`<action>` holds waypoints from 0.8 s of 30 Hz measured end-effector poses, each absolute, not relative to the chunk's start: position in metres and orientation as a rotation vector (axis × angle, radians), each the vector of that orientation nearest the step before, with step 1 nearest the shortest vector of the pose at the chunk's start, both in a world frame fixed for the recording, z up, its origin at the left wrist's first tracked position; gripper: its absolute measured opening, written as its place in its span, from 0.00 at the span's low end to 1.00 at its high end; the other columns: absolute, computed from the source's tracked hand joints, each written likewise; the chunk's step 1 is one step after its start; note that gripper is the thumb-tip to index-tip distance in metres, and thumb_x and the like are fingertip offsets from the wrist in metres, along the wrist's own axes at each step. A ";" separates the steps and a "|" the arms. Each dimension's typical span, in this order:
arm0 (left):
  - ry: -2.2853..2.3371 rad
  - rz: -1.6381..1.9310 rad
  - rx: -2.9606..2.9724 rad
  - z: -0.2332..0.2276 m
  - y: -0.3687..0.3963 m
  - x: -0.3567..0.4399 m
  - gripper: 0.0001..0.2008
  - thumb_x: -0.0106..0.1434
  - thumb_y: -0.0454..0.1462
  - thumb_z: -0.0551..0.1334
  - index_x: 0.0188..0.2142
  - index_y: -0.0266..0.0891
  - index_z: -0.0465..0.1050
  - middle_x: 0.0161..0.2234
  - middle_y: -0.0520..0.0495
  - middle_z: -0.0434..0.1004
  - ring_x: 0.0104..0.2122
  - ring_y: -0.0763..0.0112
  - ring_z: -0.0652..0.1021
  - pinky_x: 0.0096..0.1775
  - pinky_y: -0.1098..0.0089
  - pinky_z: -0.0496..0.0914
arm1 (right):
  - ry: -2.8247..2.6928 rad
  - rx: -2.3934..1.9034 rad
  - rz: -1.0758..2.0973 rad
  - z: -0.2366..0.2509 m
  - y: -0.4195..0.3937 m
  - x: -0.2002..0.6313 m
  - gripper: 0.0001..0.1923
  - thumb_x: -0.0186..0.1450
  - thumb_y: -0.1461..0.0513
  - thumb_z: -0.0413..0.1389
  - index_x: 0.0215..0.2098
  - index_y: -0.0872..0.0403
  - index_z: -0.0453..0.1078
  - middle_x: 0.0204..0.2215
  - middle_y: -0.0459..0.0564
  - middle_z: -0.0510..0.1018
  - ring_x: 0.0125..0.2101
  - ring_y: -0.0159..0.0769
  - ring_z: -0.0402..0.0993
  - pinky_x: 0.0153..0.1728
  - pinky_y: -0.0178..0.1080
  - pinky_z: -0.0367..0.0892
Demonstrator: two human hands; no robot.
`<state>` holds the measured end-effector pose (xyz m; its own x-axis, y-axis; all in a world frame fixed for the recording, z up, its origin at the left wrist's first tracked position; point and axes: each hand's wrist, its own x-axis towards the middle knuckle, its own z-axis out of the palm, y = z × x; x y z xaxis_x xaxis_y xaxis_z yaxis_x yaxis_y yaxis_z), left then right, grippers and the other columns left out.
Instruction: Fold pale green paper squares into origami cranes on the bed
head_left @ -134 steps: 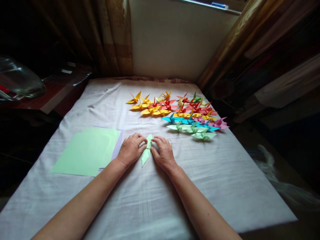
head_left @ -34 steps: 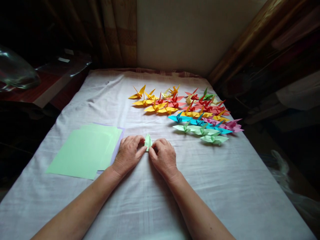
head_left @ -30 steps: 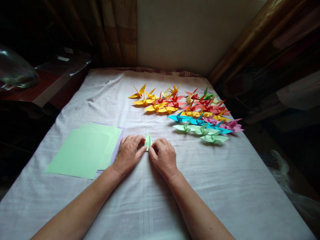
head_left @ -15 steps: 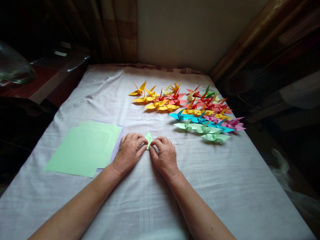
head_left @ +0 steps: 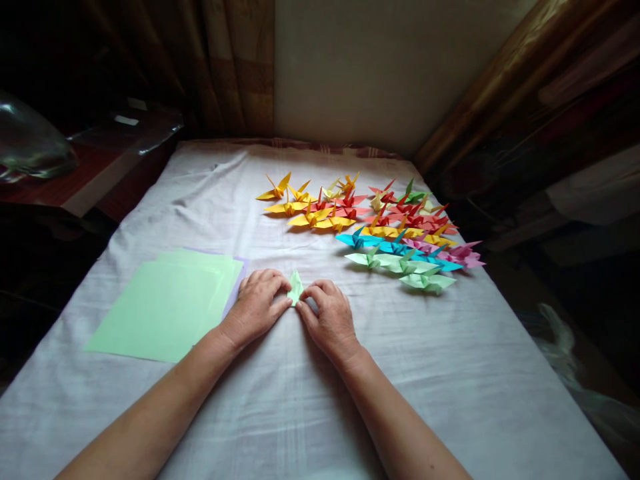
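A small folded piece of light green paper [head_left: 295,287] stands between my hands, narrow and pointed at its far end. My left hand [head_left: 257,300] pinches its left edge between thumb and fingers. On the opposite side, my right hand [head_left: 327,313] grips the lower right edge with thumb and forefinger. The fingertips partly cover the lower folds. Left of my left hand lies a stack of light green paper sheets [head_left: 150,307], with a purple sheet [head_left: 242,272] showing from underneath.
Several folded paper cranes in yellow [head_left: 310,217], red [head_left: 350,200], blue [head_left: 357,238], pink [head_left: 463,253] and light green [head_left: 427,281] stand in rows at the back right. A white cloth [head_left: 280,413] covers the table. Clear plastic [head_left: 35,140] sits on a brown surface at the left.
The whole view has shifted slightly, so the table and cranes appear a little lower. My hands keep hold of the green paper, with small finger movements, and more of its face shows.
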<state>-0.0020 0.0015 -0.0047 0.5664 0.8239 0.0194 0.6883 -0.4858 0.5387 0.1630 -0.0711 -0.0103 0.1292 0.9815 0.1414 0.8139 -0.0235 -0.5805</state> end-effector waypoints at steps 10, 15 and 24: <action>1.144 0.307 2.349 -0.002 0.016 -0.005 0.08 0.59 0.41 0.64 0.39 0.46 0.75 0.46 0.49 0.77 0.51 0.57 0.73 0.53 0.57 0.66 | -1.744 -1.845 0.384 -0.014 -0.065 0.168 0.02 0.62 0.61 0.63 0.33 0.49 0.75 0.37 0.48 0.75 0.39 0.39 0.72 0.42 0.40 0.65; 1.193 0.420 2.378 -0.009 0.006 -0.006 0.10 0.60 0.40 0.64 0.42 0.46 0.75 0.49 0.48 0.77 0.52 0.58 0.73 0.56 0.57 0.65 | -1.747 -1.727 0.323 -0.025 -0.070 0.170 0.03 0.63 0.63 0.60 0.36 0.50 0.75 0.40 0.50 0.76 0.42 0.40 0.72 0.47 0.41 0.66; 1.421 0.621 2.341 -0.019 -0.017 0.000 0.15 0.61 0.40 0.64 0.48 0.44 0.75 0.56 0.42 0.74 0.57 0.54 0.71 0.58 0.53 0.64 | -1.768 -1.807 0.205 -0.024 -0.074 0.163 0.09 0.65 0.61 0.58 0.43 0.50 0.76 0.48 0.54 0.76 0.46 0.43 0.71 0.51 0.44 0.65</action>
